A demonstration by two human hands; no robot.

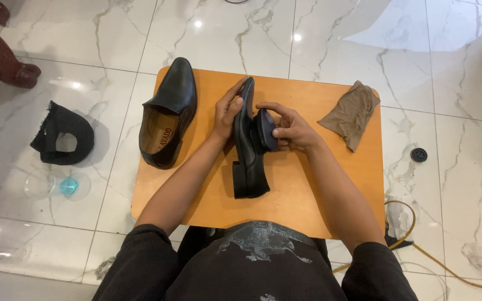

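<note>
Shoe [249, 150] is lying on its side mid-table [308, 189], left hand [227, 114] clamping the upper, right hand [291, 131] gripping dark applicator pad [266, 129] against it. Imo keeping strokes short, pressure even, shoe braced.

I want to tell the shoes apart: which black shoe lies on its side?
The held shoe between both hands; the other shoe stands upright, untouched.

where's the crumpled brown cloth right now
In the head view, the crumpled brown cloth lies at the far right corner of the orange wooden table, right of the right hand.
</note>
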